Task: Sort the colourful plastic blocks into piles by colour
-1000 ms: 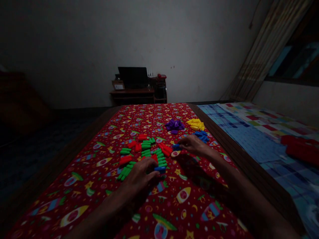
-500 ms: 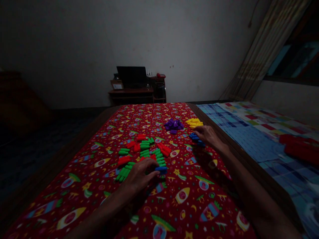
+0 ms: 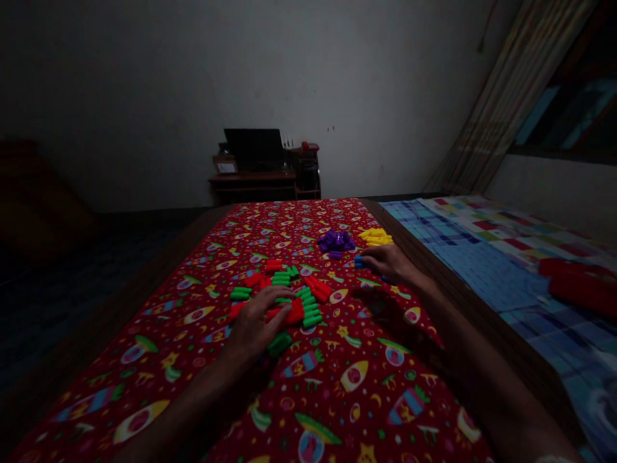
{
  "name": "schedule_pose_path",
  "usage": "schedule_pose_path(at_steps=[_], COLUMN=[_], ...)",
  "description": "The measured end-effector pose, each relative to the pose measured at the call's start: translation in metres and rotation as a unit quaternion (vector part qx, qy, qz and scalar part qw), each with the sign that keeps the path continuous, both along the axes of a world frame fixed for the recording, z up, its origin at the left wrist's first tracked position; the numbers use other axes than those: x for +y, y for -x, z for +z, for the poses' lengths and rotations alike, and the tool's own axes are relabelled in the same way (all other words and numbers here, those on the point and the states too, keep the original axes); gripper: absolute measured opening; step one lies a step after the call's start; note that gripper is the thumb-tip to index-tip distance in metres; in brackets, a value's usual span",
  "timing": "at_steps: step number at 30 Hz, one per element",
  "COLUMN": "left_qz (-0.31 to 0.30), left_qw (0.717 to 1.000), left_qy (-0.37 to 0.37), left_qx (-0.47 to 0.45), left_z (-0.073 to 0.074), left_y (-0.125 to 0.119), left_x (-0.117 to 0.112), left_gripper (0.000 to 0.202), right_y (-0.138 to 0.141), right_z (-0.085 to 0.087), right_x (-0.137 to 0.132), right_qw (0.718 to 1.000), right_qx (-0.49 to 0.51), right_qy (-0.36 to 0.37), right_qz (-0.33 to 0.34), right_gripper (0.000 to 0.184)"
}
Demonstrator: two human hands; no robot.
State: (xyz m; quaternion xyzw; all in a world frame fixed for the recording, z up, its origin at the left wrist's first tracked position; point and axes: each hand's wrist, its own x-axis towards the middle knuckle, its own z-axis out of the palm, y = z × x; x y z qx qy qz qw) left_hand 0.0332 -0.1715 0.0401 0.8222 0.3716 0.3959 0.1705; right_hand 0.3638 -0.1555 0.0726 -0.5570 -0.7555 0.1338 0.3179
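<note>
My left hand (image 3: pixel 255 319) is over the near side of a spread of small tube-shaped pieces, thumb and fingers apart. Red pieces (image 3: pixel 295 312) are by its thumb, green pieces (image 3: pixel 311 308) lie just beyond, and another green bunch (image 3: pixel 278 344) sits below the hand. My right hand (image 3: pixel 389 261) is farther off on the right, its fingers closed on blue pieces (image 3: pixel 358 262) that stick out at the fingertips. More blue shows under that hand, mostly hidden. A purple pile (image 3: pixel 336 240) and a yellow pile (image 3: pixel 376 236) lie close beyond it.
The pieces lie on a red rocket-patterned cloth (image 3: pixel 357 379) with dark brown edges. To the right is blue checked bedding (image 3: pixel 448 257) with a red bundle (image 3: pixel 578 283). A desk (image 3: pixel 253 183) with a dark screen (image 3: pixel 254 149) stands against the far wall.
My left hand has moved slightly left and away from me; the blue piece by its thumb no longer shows there. My right hand has shifted a little left, with blue pieces at its fingertips.
</note>
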Motion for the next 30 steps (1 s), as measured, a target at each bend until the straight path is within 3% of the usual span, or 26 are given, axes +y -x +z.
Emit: schedule_pose_path(at_steps=[3,5,8,13,20,25,30], left_qz=[0.028,0.061,0.105,0.153,0.183,0.219,0.245], left_qw=[0.999,0.998,0.994,0.988,0.982,0.974,0.966], left_qy=[-0.035,-0.033,-0.008,0.022,0.037,0.035,0.044], left_qx=[0.003,0.006,0.002,0.004,0.015,0.049,0.062], left_z=[0.004,0.004,0.001,-0.011,-0.027,-0.034,-0.039], left_y=[0.014,0.025,0.043,0.067,0.083,0.099,0.110], left_x=[0.021,0.035,0.052,0.069,0.081,0.086,0.090], left_gripper=[0.021,0.024,0.028,0.026,0.029,0.030,0.033], right_y=[-0.063,-0.090,-0.107,-0.109,-0.090,-0.069,-0.067], right_z=[-0.010,-0.021,-0.034,-0.038,-0.038,-0.050,-0.051], right_x=[0.012,0.010,0.004,0.002,0.010,0.016,0.015], right_qw=[0.992,0.982,0.962,0.960,0.948,0.974,0.971], right_qx=[0.067,0.121,0.182,0.183,0.091,0.031,0.004], right_qy=[0.044,0.106,0.185,0.171,-0.010,0.004,0.040], right_qz=[-0.097,-0.102,-0.081,-0.123,-0.305,-0.223,-0.234], right_gripper=[0.032,0.037,0.044,0.039,0.051,0.067,0.071])
